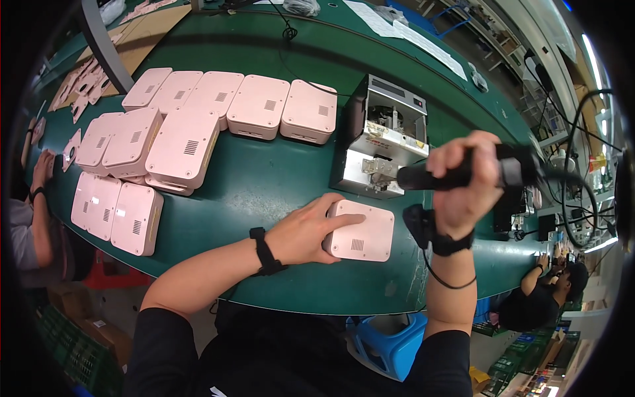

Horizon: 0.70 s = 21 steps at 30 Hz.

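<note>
My left hand is closed around the left side of a pale pink plastic case. The case lies flat on the bench with a slotted vent and corner screw holes facing up. In my right hand is a black electric screwdriver, gripped around its body and held roughly level. Its tip points left, at the metal front of a screw feeder; I cannot tell whether it touches. A black strap with a cord circles my right wrist.
Several similar pink cases stand in rows and a stack across the left and back of the green bench. A grey post rises at the far left. A cable loops at the right. Other people sit at both sides; a blue stool stands below the front edge.
</note>
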Available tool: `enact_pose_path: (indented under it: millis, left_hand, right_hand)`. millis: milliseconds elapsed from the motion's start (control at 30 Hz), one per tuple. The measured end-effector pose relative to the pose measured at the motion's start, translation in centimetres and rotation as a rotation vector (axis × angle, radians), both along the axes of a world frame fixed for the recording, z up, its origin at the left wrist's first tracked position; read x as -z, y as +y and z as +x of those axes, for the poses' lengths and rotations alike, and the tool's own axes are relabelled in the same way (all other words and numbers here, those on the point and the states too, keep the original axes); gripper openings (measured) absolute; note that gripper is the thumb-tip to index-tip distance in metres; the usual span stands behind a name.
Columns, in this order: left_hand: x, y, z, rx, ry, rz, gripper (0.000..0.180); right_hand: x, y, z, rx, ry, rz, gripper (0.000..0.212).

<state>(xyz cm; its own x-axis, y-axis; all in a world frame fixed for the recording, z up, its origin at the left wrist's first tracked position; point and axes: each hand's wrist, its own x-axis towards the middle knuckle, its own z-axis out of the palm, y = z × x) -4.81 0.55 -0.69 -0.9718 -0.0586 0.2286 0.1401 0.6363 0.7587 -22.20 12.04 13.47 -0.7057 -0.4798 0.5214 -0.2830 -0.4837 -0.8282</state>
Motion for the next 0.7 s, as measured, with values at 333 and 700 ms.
enact_pose_path:
  millis: [333, 700]
  left_hand:
    - [0.3, 0.8, -1.2, -0.019, -0.015, 0.011, 0.081]
    - [0.5, 0.8, -1.6, -0.035, 0.050, -0.013, 0.082]
  right_hand:
    - [0.7, -0.3, 2.6, -0.197, -0.082, 0.081, 0.023]
    - [2.4, -0.7, 2.6, -0.214, -0.122, 0.075, 0.027]
